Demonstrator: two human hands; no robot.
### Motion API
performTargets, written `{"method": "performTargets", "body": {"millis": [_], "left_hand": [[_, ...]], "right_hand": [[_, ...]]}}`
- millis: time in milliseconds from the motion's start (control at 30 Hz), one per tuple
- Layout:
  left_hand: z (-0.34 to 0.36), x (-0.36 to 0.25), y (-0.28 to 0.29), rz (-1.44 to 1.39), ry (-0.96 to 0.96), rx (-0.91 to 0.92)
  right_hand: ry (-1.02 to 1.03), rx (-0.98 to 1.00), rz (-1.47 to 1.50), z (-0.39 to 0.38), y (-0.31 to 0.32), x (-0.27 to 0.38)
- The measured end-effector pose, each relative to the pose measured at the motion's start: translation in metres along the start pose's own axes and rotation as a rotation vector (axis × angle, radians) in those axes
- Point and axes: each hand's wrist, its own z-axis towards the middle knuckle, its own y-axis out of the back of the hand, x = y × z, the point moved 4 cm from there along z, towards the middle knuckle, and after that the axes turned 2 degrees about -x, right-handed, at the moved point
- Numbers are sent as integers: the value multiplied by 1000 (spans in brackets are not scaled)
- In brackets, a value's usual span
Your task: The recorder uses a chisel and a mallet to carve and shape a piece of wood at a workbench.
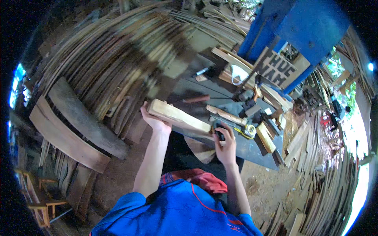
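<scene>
My left hand (156,120) is closed around the left end of a pale wooden beam (179,116), held at an angle over a dark worktable (267,157). My right hand (224,141) grips a small black object (218,132) at the beam's right end; its exact kind is hard to make out. Just right of that hand lie a yellow tape measure (249,131) and a short yellowish wood block (266,137). Behind the beam are a rough wooden strip (224,114) and a reddish-brown bar (196,98).
A blue machine (303,27) with a lettered board (275,67) rises behind the table, near a white ring-shaped item (239,74). Long planks (106,55) are stacked at the left and right. A wooden stool (47,202) stands at lower left. Scraps litter the floor.
</scene>
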Motion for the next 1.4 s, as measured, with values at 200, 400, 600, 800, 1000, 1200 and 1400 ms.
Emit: {"method": "performTargets", "body": {"millis": [200,400,600,800,1000,1200,1400], "left_hand": [[-6,10,-37,49,44,631],[-28,10,-103,198,75,1338],[-65,73,-153,362,271,1381],[-52,63,-141,283,316,1289],[-9,22,-103,250,127,1059],[21,-56,-57,992,147,506],[46,-95,15,972,394,45]], "right_hand": [[-332,-229,-174,-71,95,-110],[-372,-397,-97,-71,103,-120],[-144,-277,333,13,33,1],[-165,-150,375,20,9,-15],[-390,92,155,-5,6,-107],[-346,156,181,41,-17,-77],[-124,354,213,62,-48,-49]]}}
